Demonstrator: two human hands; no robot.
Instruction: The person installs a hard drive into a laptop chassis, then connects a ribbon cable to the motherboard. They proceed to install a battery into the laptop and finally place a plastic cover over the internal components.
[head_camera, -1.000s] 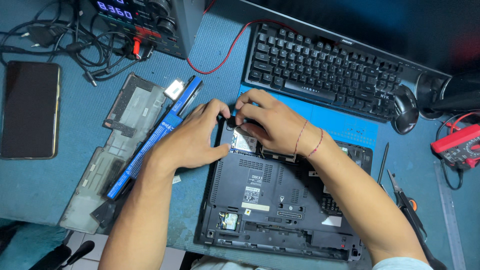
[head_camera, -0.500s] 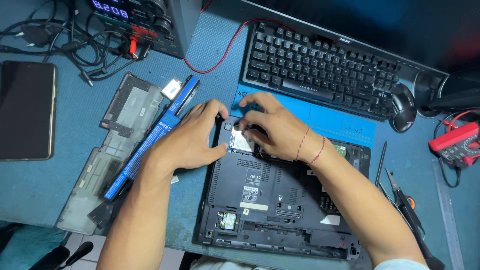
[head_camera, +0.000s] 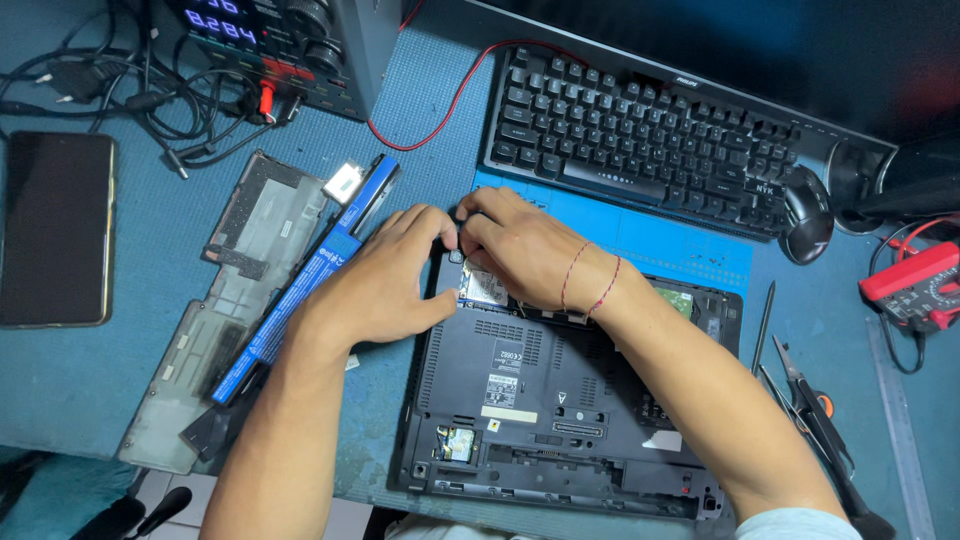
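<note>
Black laptop base (head_camera: 560, 400): upside down on the blue bench, bottom cover off, near edge.
Left hand (head_camera: 385, 285): fingers curled at the base's far left corner, beside the small circuit card (head_camera: 487, 288).
Right hand (head_camera: 525, 250): fingertips pinched over that card; what they grip is hidden.
Beyond: blue battery pack (head_camera: 300, 290), black keyboard (head_camera: 640, 140).

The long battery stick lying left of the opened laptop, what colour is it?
Bright blue with black ends; the battery stick shows clearly in the head view, beside the left hand.
</note>
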